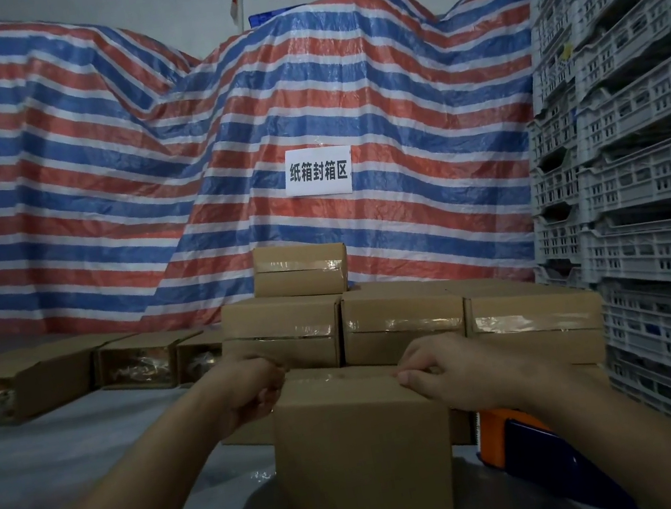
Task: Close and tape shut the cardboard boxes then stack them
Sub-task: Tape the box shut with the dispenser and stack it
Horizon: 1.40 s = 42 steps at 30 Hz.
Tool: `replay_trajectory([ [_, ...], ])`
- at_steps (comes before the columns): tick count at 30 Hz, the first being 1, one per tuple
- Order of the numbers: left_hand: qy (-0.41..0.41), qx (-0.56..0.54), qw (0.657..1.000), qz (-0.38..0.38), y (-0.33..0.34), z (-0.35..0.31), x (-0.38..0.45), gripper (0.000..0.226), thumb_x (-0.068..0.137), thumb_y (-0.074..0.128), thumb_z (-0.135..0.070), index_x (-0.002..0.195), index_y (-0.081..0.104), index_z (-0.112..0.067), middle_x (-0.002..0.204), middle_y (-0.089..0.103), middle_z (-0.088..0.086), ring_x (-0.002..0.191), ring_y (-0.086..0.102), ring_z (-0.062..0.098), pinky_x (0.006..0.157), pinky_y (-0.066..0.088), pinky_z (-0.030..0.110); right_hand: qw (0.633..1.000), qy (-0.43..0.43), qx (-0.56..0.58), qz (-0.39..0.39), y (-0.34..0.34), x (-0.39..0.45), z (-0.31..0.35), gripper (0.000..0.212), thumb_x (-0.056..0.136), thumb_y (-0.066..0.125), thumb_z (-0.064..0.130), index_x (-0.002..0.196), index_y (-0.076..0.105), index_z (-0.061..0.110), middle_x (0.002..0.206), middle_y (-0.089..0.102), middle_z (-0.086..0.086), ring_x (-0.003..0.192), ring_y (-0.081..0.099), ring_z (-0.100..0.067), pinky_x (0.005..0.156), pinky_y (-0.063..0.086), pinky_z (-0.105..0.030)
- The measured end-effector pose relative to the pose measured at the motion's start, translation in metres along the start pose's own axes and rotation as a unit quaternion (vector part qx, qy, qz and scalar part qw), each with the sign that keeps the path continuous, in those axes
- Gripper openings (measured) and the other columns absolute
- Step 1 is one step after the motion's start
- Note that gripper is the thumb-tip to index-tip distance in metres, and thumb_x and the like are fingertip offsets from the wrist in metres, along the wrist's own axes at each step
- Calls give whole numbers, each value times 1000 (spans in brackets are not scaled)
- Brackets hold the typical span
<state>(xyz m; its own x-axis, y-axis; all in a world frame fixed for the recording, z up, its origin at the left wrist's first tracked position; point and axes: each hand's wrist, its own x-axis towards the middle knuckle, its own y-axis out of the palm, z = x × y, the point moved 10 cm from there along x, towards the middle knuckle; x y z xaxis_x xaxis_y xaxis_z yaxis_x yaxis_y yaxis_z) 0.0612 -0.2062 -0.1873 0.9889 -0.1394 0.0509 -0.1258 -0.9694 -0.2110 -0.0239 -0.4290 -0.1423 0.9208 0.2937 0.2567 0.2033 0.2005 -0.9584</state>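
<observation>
From the head camera, the person is working on the nearest cardboard box (359, 446), which is sitting on the grey floor (50, 471) directly in front of them, just before the stack of taped boxes (380, 318). The left hand (254, 390) is curling round the box's top left corner, fingers bent over the edge, and the right hand (442, 374) is pressing along the top right edge with thumb and curled fingers pinching there; both are probably smoothing tape down or steadying the box to lift it, though which one I cannot tell. A shiny strip seems to be running across the top, so the box is likely sealed already. The orange tape dispenser (514, 433) is lying just beside the box on the right, partly hidden under the right forearm, within easy reach for the next box. Open boxes (78, 373) are waiting on their sides at the left, well apart from the taped ones. White plastic crates (642, 158) are standing stacked on the right.

A white paper sign (319, 171) taped to the striped tarpaulin (87, 162) is reading 纸箱封箱区, marking the carton-sealing area
</observation>
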Motion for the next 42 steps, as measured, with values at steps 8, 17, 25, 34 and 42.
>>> replay_trajectory([
  [8,10,-1,1000,-28,5,5,-3,18,97,47,-4,100,64,-7,90,60,15,82,52,25,66,44,31,1000,-6,16,-9,3,-1,0,38,105,44,42,109,70,15,124,55,13,108,58,-7,97,51,-34],
  [17,-1,-127,992,22,23,19,-7,19,100,38,-3,106,56,-8,87,50,14,69,44,20,62,34,31,999,-7,46,-23,5,0,-5,39,105,43,42,107,72,15,123,56,14,107,56,-3,97,49,-29],
  [25,115,45,989,-84,-4,-18,-7,15,97,50,-7,106,56,-17,86,62,11,70,56,20,61,47,30,998,-7,56,-35,7,0,-8,36,106,43,41,109,72,19,121,55,15,105,55,0,93,47,-23],
  [34,22,-88,994,64,4,9,-10,19,102,42,-16,93,58,-11,76,51,7,69,46,19,65,40,29,996,0,79,-37,9,4,-11,38,106,43,40,104,73,15,117,57,13,104,56,-3,90,47,-22],
  [42,0,-188,978,92,6,23,-8,21,100,46,-10,109,64,-4,93,59,12,73,53,18,66,44,28,995,7,92,-38,10,5,-13,32,105,44,41,107,72,25,115,57,18,104,56,-2,95,49,-28],
])
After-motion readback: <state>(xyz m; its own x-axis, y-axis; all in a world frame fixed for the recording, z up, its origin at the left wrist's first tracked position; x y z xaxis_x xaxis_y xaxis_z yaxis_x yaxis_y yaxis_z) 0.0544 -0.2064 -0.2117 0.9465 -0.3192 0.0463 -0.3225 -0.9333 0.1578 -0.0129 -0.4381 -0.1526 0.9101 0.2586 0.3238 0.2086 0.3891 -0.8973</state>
